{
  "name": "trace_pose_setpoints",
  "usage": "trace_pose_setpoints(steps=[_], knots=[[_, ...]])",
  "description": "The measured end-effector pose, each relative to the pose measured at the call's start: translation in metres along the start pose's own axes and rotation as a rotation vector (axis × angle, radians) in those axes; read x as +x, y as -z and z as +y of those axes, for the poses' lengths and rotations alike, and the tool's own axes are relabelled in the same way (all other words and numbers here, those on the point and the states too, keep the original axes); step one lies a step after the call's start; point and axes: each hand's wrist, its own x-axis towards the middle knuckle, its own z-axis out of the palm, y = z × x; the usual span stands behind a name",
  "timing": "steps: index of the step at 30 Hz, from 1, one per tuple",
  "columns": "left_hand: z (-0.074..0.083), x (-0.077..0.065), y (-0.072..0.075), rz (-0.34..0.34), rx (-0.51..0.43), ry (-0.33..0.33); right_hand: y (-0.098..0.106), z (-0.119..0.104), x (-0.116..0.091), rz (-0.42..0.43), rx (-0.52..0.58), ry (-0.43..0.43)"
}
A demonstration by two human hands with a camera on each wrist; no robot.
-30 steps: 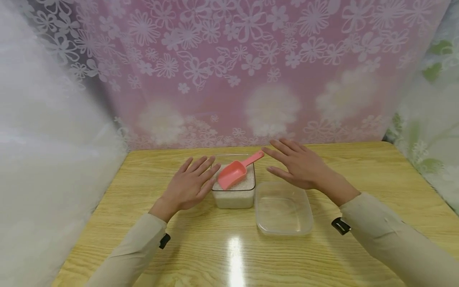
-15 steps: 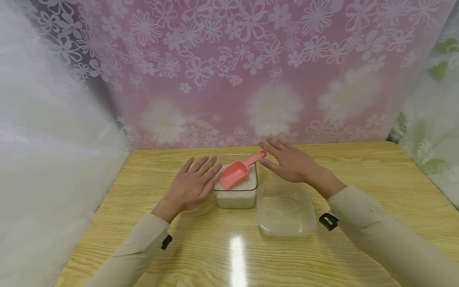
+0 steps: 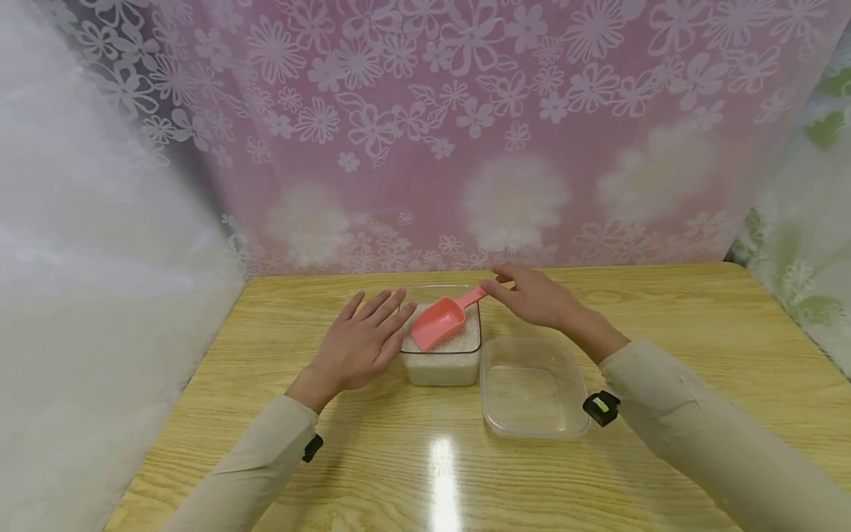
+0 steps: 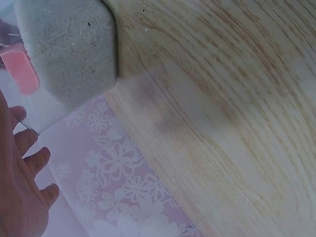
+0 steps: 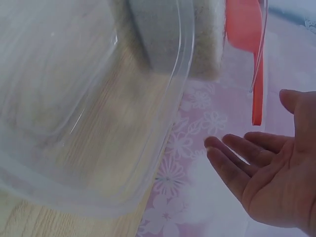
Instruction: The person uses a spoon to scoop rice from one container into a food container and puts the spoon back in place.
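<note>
In the head view a pink scoop (image 3: 439, 323) lies tilted on white rice (image 3: 435, 369) in a clear square container (image 3: 480, 336). Its handle sticks out past the back right corner. My left hand (image 3: 359, 343) is spread at the container's left side, fingertips near the rim; contact is unclear. My right hand (image 3: 535, 295) is at the handle's end, where the thumb overlaps it in the head view. From the right wrist, the handle (image 5: 257, 98) hangs between the thumb and the loosely bent fingers (image 5: 229, 168), with a small gap visible.
A second clear plastic container (image 3: 535, 430), with nothing visible inside, stands right of the rice container, below my right forearm. Both are on a wood-grain table (image 3: 372, 473). A pink floral curtain (image 3: 412, 177) hangs behind the table's back edge, with pale sheets at either side.
My right hand has moved left to the end of the scoop's handle, and its fingers have bent from nearly straight. My left hand and the scoop keep their places.
</note>
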Motion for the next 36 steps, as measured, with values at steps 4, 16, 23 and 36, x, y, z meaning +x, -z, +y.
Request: trace_pose_setpoints(steps=[4,16,23,36], knots=[[0.000,-0.001,0.001,0.002,-0.008,0.002,-0.002,-0.003,0.004,-0.004,0.131,-0.043],[0.002,0.000,-0.002,0.005,-0.020,0.001,-0.008,-0.002,0.005,-0.051,0.460,-0.205],[0.002,0.001,-0.001,0.005,-0.036,0.006,-0.004,-0.001,0.002,0.029,0.640,-0.234],[-0.001,-0.001,-0.002,0.013,-0.034,0.013,0.003,-0.011,-0.001,0.095,1.009,-0.190]])
